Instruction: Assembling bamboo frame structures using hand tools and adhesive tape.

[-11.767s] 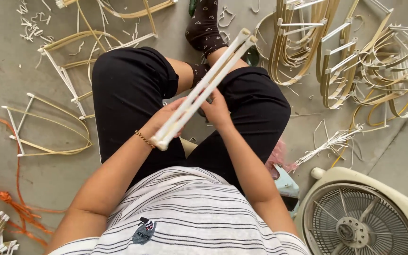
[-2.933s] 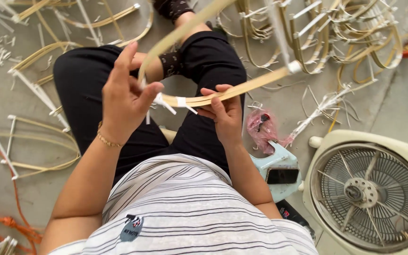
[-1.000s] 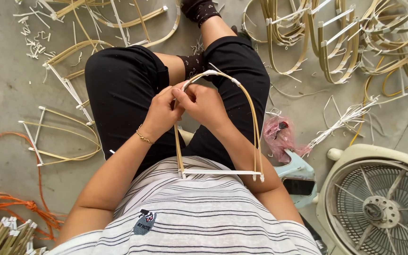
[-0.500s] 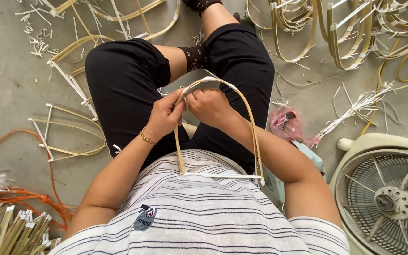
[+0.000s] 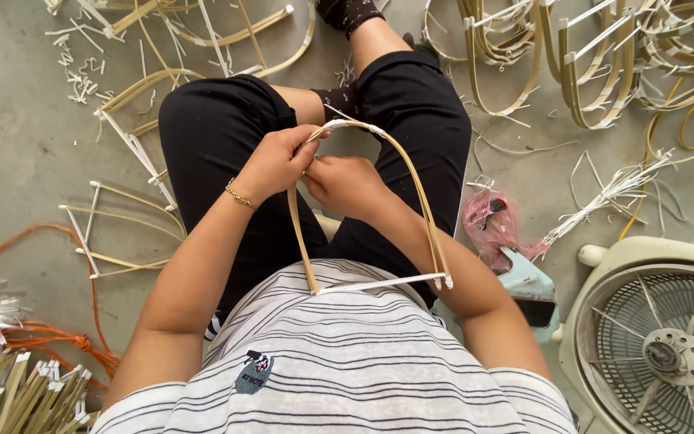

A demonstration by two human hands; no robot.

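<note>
The bent bamboo frame (image 5: 411, 185) sits on the lap, and both hands are at its top: the left hand (image 5: 276, 161) grips the bend and the right hand (image 5: 347, 186) is just beside it, inside the loop. Right of the frame, a pink bag (image 5: 491, 223) and a pale fan (image 5: 652, 337) stand close and block that side. Past the frame's top, piles of finished frames (image 5: 572, 64) crowd the floor. Left of the frame lie flat frames (image 5: 126, 229) and an orange cord (image 5: 34, 241), with bare grey floor (image 5: 18, 120) between them where a hand could pass.
</note>
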